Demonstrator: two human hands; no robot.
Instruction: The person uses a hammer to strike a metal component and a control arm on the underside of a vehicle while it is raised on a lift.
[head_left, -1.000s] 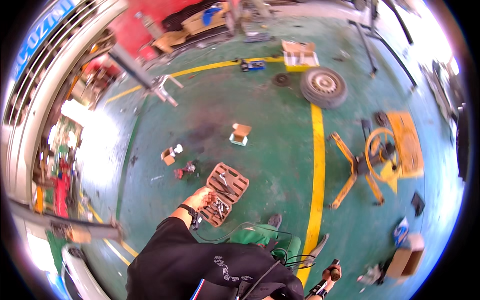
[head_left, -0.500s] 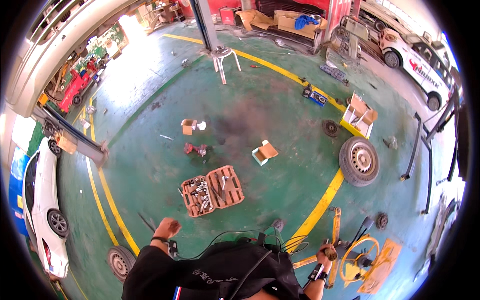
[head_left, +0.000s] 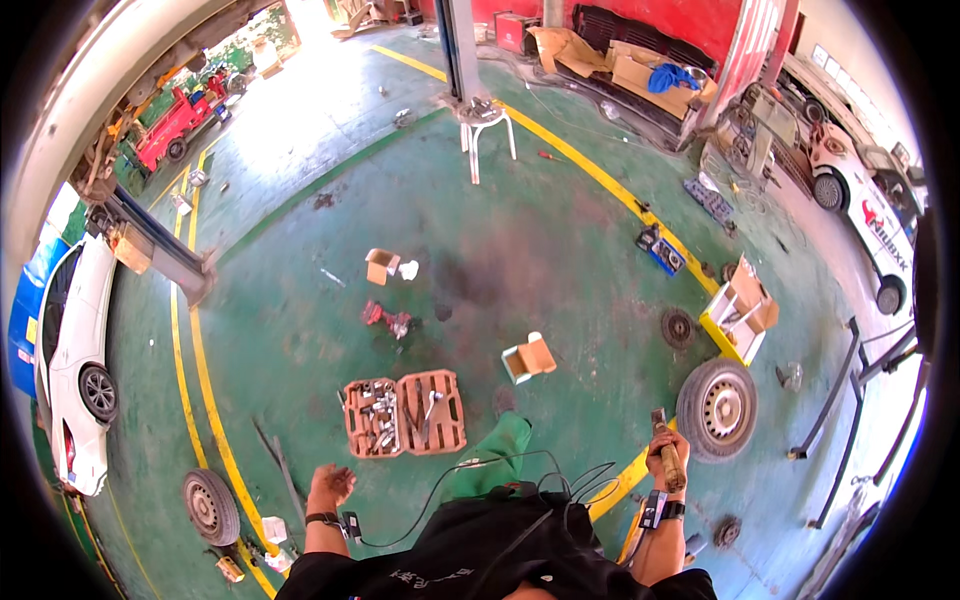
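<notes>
My right hand (head_left: 664, 458) is closed around a worn brownish hammer (head_left: 673, 472), whose far end sticks up past the fingers. It is beside the wheel with a steel rim (head_left: 722, 410). My left hand (head_left: 332, 485) holds nothing; its fingers are loosely bent and apart. Ahead of that hand an orange-brown socket-tool case (head_left: 433, 412) lies unfolded on the floor, with sockets in its left half and ratchet tools in its right. Dark cables run from the wrist devices across my front. One green trouser leg (head_left: 497, 455) is stretched forward.
A red power tool (head_left: 385, 318), small cardboard boxes (head_left: 535, 357) and a brake disc (head_left: 678, 327) lie on the green floor. A yellow box (head_left: 738, 325) stands by the wheel. Another wheel (head_left: 211, 507) and long bars (head_left: 280, 460) are at left. A white stool (head_left: 484, 130) stands by a lift post.
My right hand has lifted the hammer forward, away from the yellow steering-wheel-like frame, toward the wheel. The view has shifted, and my green leg now shows in front.
</notes>
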